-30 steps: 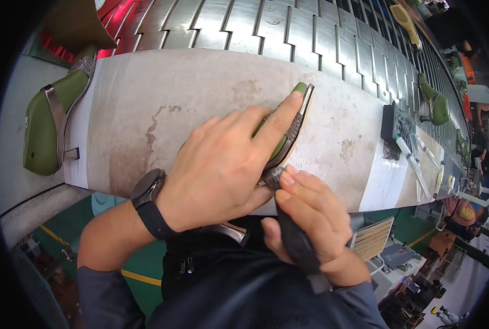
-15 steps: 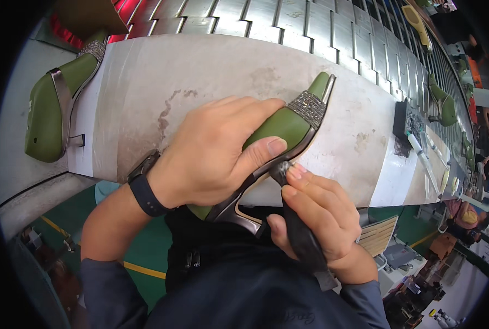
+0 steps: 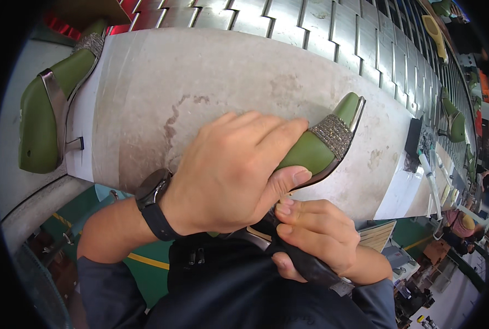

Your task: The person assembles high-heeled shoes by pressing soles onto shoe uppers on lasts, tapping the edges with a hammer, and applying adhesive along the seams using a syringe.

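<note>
A green shoe last (image 3: 305,153) carries a high-heeled shoe with a glittery grey strap (image 3: 332,137) across its front. My left hand (image 3: 233,170) lies over the last's upper side and grips it, thumb along the near edge. The toe points away to the right; the heel end is mostly hidden by my hands. Held in my right hand (image 3: 321,233) is a long dark wrapped tool (image 3: 307,263) of a kind I cannot make out. Its tip is near the sole's arch, partly behind my fingers; whether it touches cannot be seen.
A similar green last with a shoe (image 3: 41,126) rests at the far left. Metal conveyor slats (image 3: 288,22) run along the table's (image 3: 145,71) back edge. At right are a dark bristly box (image 3: 413,137), a white tube (image 3: 428,167) and another green shoe (image 3: 456,123).
The shoe sits slightly lower and further right in the picture, my left hand still on it. My right hand and the dark tool have shifted back along the sole toward the heel.
</note>
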### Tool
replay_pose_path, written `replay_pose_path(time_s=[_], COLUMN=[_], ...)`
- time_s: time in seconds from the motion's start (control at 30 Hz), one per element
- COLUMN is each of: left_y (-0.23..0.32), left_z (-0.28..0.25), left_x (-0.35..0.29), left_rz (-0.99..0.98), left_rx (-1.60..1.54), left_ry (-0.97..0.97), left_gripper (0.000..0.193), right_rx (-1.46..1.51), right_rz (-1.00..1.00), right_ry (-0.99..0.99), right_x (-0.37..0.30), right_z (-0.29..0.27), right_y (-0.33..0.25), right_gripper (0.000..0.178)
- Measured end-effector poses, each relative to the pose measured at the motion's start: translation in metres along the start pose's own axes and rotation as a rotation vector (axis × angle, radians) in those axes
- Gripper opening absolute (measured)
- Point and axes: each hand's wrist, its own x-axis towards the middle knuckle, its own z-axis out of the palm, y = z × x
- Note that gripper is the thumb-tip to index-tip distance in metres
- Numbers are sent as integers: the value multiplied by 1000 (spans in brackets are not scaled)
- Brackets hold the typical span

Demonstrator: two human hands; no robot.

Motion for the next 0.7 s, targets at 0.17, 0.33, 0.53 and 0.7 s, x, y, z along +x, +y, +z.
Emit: replay_pose_path(time_s=[0.17, 0.33, 0.53, 0.7], left_y=[0, 27, 47, 108], left_z=[0, 1, -32, -58], left_x=[2, 40, 63, 35], left_rz=[20, -258, -233, 81], left_rx=[9, 78, 107, -104], left_ry=[2, -184, 35, 120], left_gripper=[47, 72, 51, 83], right_rx=[-86, 60, 513, 507], right_rz=[-189, -68, 435, 623], right_ry=[-4, -14, 192, 562], right_x=[15, 25, 8, -12], right_z=[-2, -21, -62, -78], right_y=[8, 5, 40, 43], right_gripper=[31, 31, 22, 25])
